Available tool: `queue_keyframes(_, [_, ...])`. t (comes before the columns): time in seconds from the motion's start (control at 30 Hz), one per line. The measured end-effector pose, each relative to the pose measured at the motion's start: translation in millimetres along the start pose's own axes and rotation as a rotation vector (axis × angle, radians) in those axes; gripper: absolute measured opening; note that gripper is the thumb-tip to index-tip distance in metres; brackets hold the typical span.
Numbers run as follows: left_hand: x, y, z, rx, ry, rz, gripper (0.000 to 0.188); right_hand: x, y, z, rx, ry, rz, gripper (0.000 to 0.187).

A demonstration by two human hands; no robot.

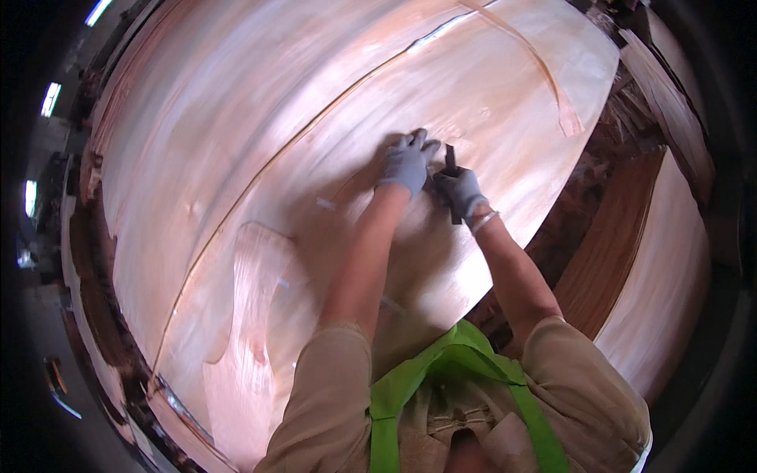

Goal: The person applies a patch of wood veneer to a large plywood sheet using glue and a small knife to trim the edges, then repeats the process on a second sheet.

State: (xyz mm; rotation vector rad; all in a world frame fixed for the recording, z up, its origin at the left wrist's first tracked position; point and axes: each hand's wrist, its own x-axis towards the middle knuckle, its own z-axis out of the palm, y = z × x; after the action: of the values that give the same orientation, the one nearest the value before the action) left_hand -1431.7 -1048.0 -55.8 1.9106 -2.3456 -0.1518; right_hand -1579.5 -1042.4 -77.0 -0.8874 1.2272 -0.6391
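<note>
Both my hands wear grey gloves and rest on a large pale wood veneer sheet (260,118). My left hand (408,163) lies flat with fingers spread, pressing the veneer. Right beside it, my right hand (460,191) is closed around a small dark hand tool (452,169) held upright against the sheet. A long seam (260,169) runs diagonally across the veneer to the left of my hands. A smaller loose veneer piece (244,331) lies on top near my left elbow.
A thin curved veneer strip (552,79) lies at the far right of the sheet. Stacks of more veneer (662,268) sit lower on the right, past a dark gap. The stack's edge (169,402) runs along the lower left.
</note>
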Motion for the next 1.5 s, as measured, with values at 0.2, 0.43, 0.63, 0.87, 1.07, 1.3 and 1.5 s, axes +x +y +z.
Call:
queue_keyframes(0.2, [-113,-77,-26,-0.601,0.548,-0.403,0.057,-65,-17,27,-0.119,-0.4,-0.02,0.029])
queue_keyframes(0.43, [-184,-5,-20,-0.147,0.473,-0.109,0.04,-51,-7,92,-0.776,-0.317,-0.49,0.028])
queue_keyframes(0.63, [-185,-8,3,-0.118,0.24,-0.09,0.033,-55,-28,76,-1.188,-0.322,-0.494,0.029])
queue_keyframes(0.87, [-181,3,13,-0.121,0.347,-0.131,0.04,79,-75,-139,-1.197,0.461,-0.611,0.022])
queue_keyframes(1.07, [-169,5,9,-0.26,0.302,-0.147,0.037,177,-66,-382,-1.033,0.44,-0.498,0.022])
queue_keyframes(1.3, [-189,-2,9,-0.103,0.217,-0.191,0.029,204,-66,-374,-0.907,0.324,-0.454,0.031])
queue_keyframes(1.5, [-176,0,20,-0.167,0.406,-0.163,0.028,137,-61,-399,-1.311,0.247,-1.181,0.034])
